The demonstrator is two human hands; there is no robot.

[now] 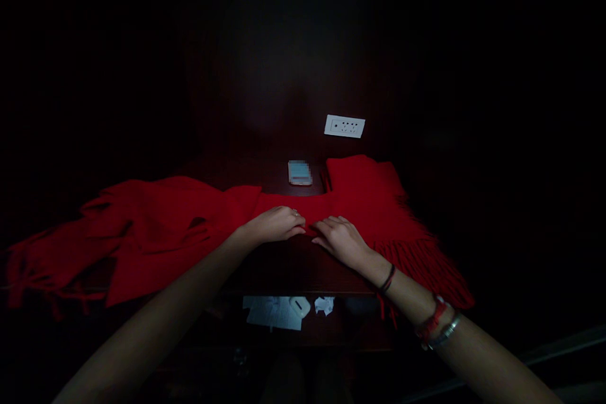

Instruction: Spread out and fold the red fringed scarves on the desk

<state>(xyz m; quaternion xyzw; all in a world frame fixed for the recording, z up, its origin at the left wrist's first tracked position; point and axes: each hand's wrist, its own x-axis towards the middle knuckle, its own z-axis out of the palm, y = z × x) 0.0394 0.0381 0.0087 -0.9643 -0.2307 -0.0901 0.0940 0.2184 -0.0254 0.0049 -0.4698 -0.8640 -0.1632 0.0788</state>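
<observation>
A red fringed scarf lies across a dark wooden desk, bunched and wrinkled at the left, narrow in the middle, and spread flatter at the right with its fringe hanging toward the front edge. My left hand pinches the near edge of the narrow middle part, fingers curled together. Close beside it on the right, my right hand grips the same edge, its fingers bent over the cloth and thumb below. A small gap parts the two hands. Bracelets circle my right wrist and forearm.
A phone with a lit screen lies just behind the scarf. A white wall socket is on the dark panel beyond. Below the desk edge, a shelf holds a paper sheet, a small white case and crumpled paper.
</observation>
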